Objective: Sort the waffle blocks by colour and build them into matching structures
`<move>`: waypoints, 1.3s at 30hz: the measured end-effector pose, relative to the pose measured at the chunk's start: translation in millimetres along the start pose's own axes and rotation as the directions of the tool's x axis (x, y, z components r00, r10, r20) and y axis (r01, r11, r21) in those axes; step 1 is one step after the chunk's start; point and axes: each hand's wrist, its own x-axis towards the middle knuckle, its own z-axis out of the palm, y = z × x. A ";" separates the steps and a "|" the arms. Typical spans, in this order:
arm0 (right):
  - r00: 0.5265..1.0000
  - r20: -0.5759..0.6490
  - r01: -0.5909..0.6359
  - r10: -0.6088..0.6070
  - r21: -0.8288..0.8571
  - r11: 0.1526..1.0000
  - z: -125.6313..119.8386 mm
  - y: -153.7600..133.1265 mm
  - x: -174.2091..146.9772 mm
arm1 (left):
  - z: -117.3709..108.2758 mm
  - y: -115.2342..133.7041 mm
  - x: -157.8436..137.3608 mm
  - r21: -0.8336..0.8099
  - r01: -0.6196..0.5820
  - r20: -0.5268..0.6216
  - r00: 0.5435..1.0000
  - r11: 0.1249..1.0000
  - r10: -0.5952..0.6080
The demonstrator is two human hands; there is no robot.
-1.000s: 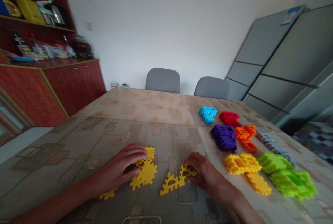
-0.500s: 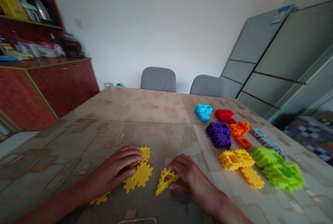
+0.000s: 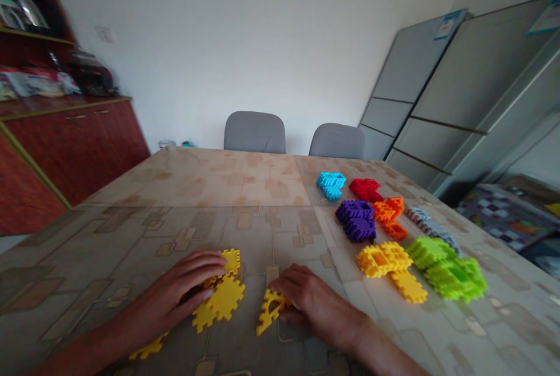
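The left hand [image 3: 184, 291] lies flat, fingers spread, pressing down on a cluster of yellow toothed tiles [image 3: 223, 294] at about 7 o'clock on the table [image 3: 245, 189]. The right hand [image 3: 306, 300] is curled over a yellow triangular piece [image 3: 269, 312] at 6 o'clock, fingertips pinching its upper edge; how firmly it grips is hard to judge, since motion blurs the view. The triangle has notched, gear-like edges and an arched cut-out, and its free corner points toward the person. Another yellow tile [image 3: 146, 348] peeks out beneath the left wrist.

Half a second ago the triangle lay a little farther out; the right hand has since drawn it nearer the table edge, while the left hand has stayed on its tiles.

All pieces look like hard, matte plastic with interlocking teeth. At 2 to 3 o'clock sit sorted heaps: cyan pieces [image 3: 330, 183], red pieces [image 3: 366, 189], purple pieces [image 3: 356, 220], orange pieces [image 3: 389, 213], amber pieces [image 3: 387, 262] and lime-green pieces [image 3: 450, 271]. The table wears a glossy patterned cover.
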 end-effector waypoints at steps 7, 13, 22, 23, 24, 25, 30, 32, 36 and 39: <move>0.998 0.024 -0.062 0.060 0.060 0.996 -13.9 7.7 -14.7 | -4.8 -1.6 -0.6 -0.019 0.023 -0.012 1.000 1.000 -0.023; 0.994 0.052 -0.096 0.092 0.073 0.993 -17.8 7.0 -18.5 | -42.6 -8.7 6.3 -0.102 0.248 -0.114 0.959 0.963 -0.259; 0.990 0.058 -0.129 0.126 0.057 0.990 -19.8 11.0 -22.8 | -50.4 -7.1 5.8 -0.122 0.312 -0.011 0.949 0.942 -0.316; 0.990 0.056 -0.134 0.131 0.054 0.990 -20.2 10.7 -23.3 | -49.1 -6.8 5.0 -0.120 0.299 -0.001 0.953 0.947 -0.302; 0.989 0.058 -0.139 0.136 0.050 0.989 -20.8 10.3 -23.8 | -48.5 -6.7 4.3 -0.119 0.286 0.012 0.958 0.951 -0.287; 0.988 0.061 -0.142 0.139 0.047 0.989 -21.7 9.8 -24.2 | -48.7 -6.8 3.7 -0.119 0.273 0.026 0.962 0.955 -0.272; 0.987 0.086 -0.136 0.133 0.028 0.990 -24.8 8.4 -25.3 | -50.5 -7.2 1.4 -0.130 0.229 0.143 0.967 0.965 -0.211; 0.987 0.092 -0.129 0.128 -0.003 0.992 -24.5 7.2 -25.4 | -47.1 -6.3 -0.1 -0.118 0.221 0.166 0.966 0.968 -0.201; 0.981 0.108 -0.154 0.163 -0.088 0.984 -24.8 -0.4 -24.6 | -38.9 -3.7 -3.9 -0.076 0.188 0.147 0.974 0.979 -0.175; 0.978 0.113 -0.160 0.174 -0.123 0.979 -26.1 -6.0 -24.0 | -37.8 -2.4 -4.2 -0.046 0.146 0.145 0.980 0.988 -0.138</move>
